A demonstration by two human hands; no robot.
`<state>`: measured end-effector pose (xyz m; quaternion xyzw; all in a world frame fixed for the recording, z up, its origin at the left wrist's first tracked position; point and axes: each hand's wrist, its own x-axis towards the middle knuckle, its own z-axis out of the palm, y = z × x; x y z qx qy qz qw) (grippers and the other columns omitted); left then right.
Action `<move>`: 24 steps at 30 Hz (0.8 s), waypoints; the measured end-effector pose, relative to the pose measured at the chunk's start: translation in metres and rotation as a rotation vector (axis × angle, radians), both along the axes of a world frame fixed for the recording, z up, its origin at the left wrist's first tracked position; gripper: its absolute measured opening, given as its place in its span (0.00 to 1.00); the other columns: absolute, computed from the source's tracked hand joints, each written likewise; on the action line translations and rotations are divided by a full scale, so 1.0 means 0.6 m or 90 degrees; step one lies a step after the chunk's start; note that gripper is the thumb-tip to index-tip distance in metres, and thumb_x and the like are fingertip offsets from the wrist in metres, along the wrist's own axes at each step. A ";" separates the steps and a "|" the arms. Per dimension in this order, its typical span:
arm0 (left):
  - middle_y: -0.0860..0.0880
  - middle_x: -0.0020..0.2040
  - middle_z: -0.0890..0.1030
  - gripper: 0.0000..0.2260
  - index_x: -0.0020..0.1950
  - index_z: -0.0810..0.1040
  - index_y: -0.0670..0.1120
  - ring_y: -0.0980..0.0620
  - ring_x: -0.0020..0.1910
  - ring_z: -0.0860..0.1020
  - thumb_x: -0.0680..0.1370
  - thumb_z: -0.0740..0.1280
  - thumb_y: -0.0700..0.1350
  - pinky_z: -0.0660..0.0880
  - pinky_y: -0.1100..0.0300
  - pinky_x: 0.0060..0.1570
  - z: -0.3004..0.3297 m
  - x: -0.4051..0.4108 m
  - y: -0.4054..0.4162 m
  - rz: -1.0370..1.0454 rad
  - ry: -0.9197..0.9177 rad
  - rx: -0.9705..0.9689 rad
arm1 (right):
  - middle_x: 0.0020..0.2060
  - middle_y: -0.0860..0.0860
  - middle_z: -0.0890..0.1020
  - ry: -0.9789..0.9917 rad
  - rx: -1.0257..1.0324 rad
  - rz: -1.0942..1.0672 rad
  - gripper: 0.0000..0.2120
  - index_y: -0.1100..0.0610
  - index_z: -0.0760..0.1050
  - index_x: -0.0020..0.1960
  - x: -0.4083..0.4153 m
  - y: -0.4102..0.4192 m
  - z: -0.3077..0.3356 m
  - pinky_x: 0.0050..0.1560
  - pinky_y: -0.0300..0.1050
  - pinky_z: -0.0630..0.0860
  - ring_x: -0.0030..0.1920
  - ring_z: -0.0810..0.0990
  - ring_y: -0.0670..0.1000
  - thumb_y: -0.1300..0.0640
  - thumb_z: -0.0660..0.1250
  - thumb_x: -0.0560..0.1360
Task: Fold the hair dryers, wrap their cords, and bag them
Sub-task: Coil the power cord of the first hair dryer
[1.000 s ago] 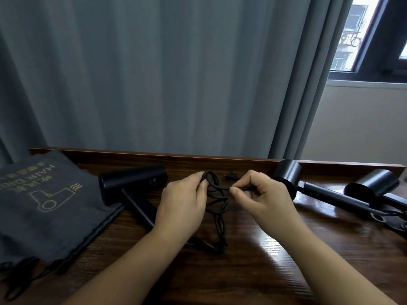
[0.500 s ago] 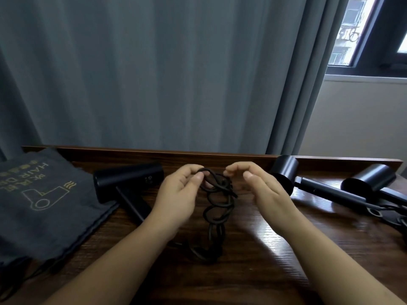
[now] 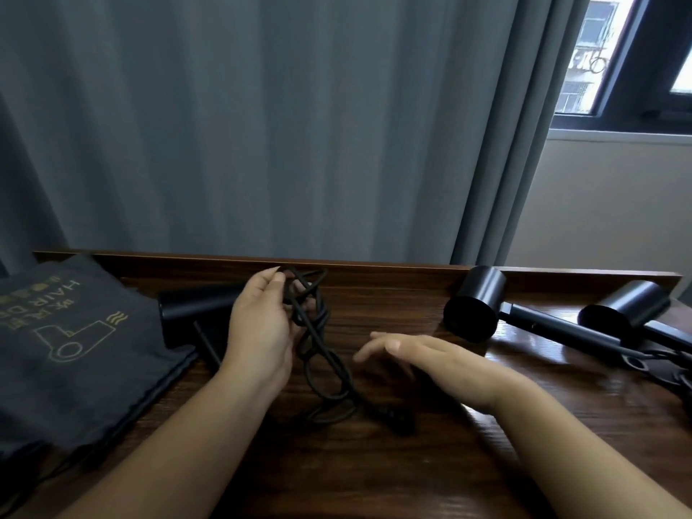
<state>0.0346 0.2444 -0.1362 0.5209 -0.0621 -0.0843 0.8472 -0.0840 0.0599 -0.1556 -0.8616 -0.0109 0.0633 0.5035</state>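
The left hand (image 3: 262, 331) holds up a coiled bundle of black cord (image 3: 318, 354), its fingers and thumb curled round the top loops near the far edge of the tabletop (image 3: 412, 462). The loops hang down from that grip toward the near side, and the lower end trails onto the wood, where a dark plug (image 3: 398, 421) lies just right of the last loop. Behind the left hand lies a black hair dryer (image 3: 194, 312), its barrel pointing left and its handle running toward the near side; the hand hides part of it.

The right hand (image 3: 423, 357) hovers low over the tabletop to the right of the cord, fingers relaxed and spread, holding nothing and apart from the bundle.

At the far left lies a dark grey drawstring bag (image 3: 75, 350) printed in gold with a hair dryer outline and lettering. On the right side two more black hair dryers rest on the wood: the middle hair dryer (image 3: 475, 309) with its round mouth facing the viewer, and the rightmost hair dryer (image 3: 621, 312) beside it, their handles stretching right with loose cord near the edge. A grey curtain (image 3: 262, 125) hangs behind, and a window (image 3: 636, 58) shows at upper right.
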 end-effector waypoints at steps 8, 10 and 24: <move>0.46 0.45 0.85 0.11 0.53 0.79 0.47 0.48 0.42 0.84 0.86 0.57 0.44 0.81 0.51 0.45 -0.018 0.023 0.002 0.081 -0.015 0.055 | 0.42 0.39 0.84 -0.134 -0.201 -0.042 0.07 0.42 0.81 0.53 0.007 0.012 0.000 0.50 0.36 0.76 0.43 0.82 0.40 0.54 0.70 0.79; 0.47 0.46 0.86 0.10 0.53 0.81 0.51 0.46 0.47 0.85 0.85 0.59 0.45 0.82 0.48 0.48 -0.022 0.028 0.005 0.098 -0.066 0.115 | 0.34 0.43 0.83 -0.239 -0.122 -0.163 0.09 0.43 0.83 0.52 0.006 0.002 0.002 0.38 0.34 0.73 0.33 0.79 0.44 0.56 0.69 0.80; 0.49 0.42 0.86 0.10 0.60 0.79 0.45 0.54 0.37 0.85 0.79 0.70 0.43 0.81 0.58 0.37 -0.009 0.001 -0.001 -0.025 -0.075 0.147 | 0.35 0.41 0.82 -0.406 -0.191 -0.318 0.07 0.45 0.84 0.47 -0.012 -0.001 0.026 0.37 0.30 0.73 0.36 0.80 0.43 0.57 0.75 0.74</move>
